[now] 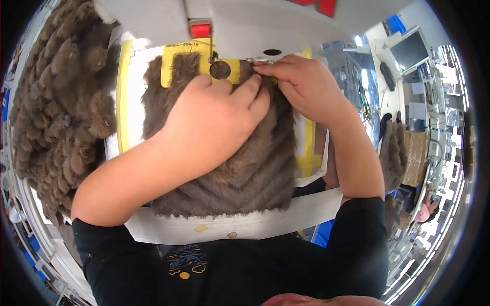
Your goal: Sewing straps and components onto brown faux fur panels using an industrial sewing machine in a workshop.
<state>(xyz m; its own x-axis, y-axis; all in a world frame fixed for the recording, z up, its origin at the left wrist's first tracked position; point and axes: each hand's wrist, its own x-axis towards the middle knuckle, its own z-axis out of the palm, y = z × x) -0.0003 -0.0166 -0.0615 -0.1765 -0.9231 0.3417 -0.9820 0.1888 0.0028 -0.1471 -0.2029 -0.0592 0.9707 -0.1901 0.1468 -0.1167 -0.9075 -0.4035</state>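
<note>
A brown fur piece point(240, 173) with chevron bands lies over the white bed below a sewing machine head point(245, 30). On its far part rests a flat yellow template point(167, 69) with cut-outs, one of them a round opening under the needle area. My left hand point(214, 112) lies across the fur, its fingers bent and closed on it, the thumb mostly hidden. Beside it, to the right of the round opening, my right hand point(301, 81) pinches the fur's far edge between thumb and fingers. The fingertips of both hands nearly meet there.
A heap of brown fur point(61, 112) fills the left side. A red part point(201, 29) sits on the machine above the template. Yellow tape point(123, 102) edges the white bed. To the right are a monitor point(410, 49), more fur point(393, 153) and a cardboard piece point(415, 158).
</note>
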